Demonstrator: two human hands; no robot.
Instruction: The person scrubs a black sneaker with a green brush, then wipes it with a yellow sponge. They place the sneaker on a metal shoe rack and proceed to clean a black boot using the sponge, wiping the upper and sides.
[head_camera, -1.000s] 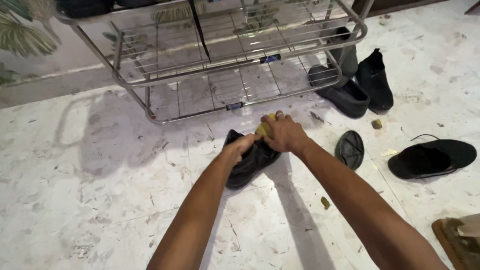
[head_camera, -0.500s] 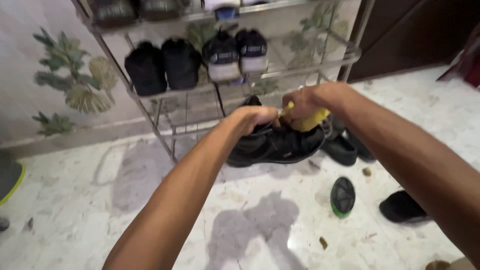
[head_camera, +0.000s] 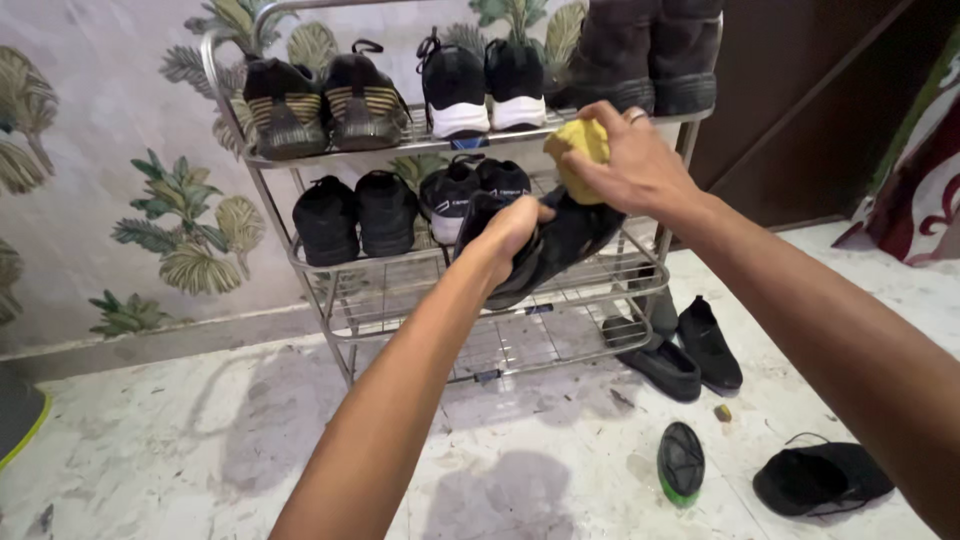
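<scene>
My left hand (head_camera: 513, 228) grips a black shoe (head_camera: 560, 240) and holds it up in front of the metal shoe rack (head_camera: 340, 265). My right hand (head_camera: 632, 160), with a ring on one finger, clutches a yellow cloth (head_camera: 577, 150) pressed on the shoe's upper end. The shoe hangs level with the rack's second shelf, at its right side.
The rack holds several dark and black-and-white shoes on its upper shelves. On the marble floor lie a black pair (head_camera: 690, 350), a round black and green brush (head_camera: 681, 463) and a black slipper (head_camera: 820, 477). A dark door stands at the right.
Both hands lifted the shoe off the floor and raised it to rack height. The view tilted up, so the upper shelves came into sight.
</scene>
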